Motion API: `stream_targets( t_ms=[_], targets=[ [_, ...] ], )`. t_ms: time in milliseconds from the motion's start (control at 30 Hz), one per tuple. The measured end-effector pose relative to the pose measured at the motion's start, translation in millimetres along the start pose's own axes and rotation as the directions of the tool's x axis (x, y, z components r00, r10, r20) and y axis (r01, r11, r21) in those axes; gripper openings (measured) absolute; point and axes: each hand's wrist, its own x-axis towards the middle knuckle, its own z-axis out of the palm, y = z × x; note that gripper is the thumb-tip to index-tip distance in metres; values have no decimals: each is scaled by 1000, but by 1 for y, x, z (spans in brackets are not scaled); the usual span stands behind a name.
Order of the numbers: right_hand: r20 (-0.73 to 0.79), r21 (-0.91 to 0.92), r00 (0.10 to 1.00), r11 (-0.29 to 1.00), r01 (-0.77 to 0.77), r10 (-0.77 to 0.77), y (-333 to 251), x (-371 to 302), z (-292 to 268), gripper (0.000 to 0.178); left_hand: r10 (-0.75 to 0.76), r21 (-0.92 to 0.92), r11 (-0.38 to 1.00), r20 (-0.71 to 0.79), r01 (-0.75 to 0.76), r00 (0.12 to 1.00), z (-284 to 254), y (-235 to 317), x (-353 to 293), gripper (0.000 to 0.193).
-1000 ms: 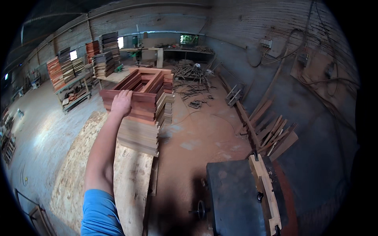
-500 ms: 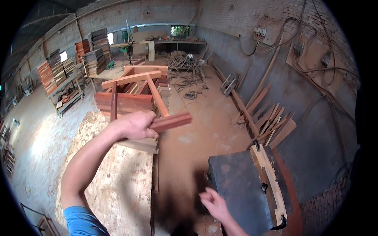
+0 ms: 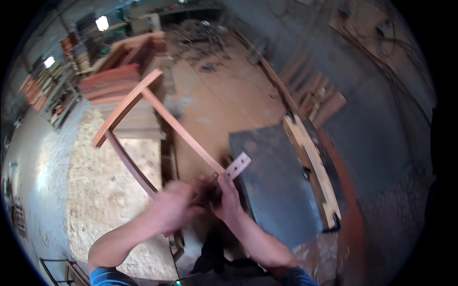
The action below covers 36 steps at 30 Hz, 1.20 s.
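A wooden chair-like frame (image 3: 179, 128) of reddish bars slants up and away from me, over the gap between the plywood-topped bench and the dark table. Its far crossbar tilts to the left. The near bar (image 3: 238, 165) has dark holes close to its right end. My right hand (image 3: 229, 202) is closed around this near bar, close to the joint with the long side bar. Beside it, over the bench edge, my left hand (image 3: 174, 207) lies at the bar's left part; motion blurs its fingers, so their grip is unclear.
On my left stands the plywood-topped bench (image 3: 114, 190), with stacked reddish boards (image 3: 109, 83) at its far end. To the right is a dark table (image 3: 272, 181) with a pale notched wooden piece (image 3: 317, 167) clamped along it. Offcuts (image 3: 319, 97) lean against the wall.
The frame has come off the board stack toward me and now tilts. My right hand has moved up and left onto its near bar. The view has turned downward.
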Motion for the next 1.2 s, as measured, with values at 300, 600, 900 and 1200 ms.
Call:
stream_targets(
  t_ms=[300, 600, 900, 1200],
  targets=[
    [-262, -172, 957, 970, -173, 124, -131, -151, -193, 26, -465, -583, 734, -56, 349, 884, 148, -140, -77, 64],
    [-526, -526, 850, 776, -349, 25, -242, -248, -295, 40, -521, -880, 128, 332, 457, 786, 362, 66, -135, 31],
    [284, -921, 855, -373, 116, -434, -217, -310, -310, 25, -617, -911, -11, 331, 412, 715, 407, 156, -97, 36],
    [317, -878, 830, -472, 74, -460, -211, -294, -353, 35, -639, -895, -173, 420, 412, 644, 428, 183, -90, 63]
  ],
)
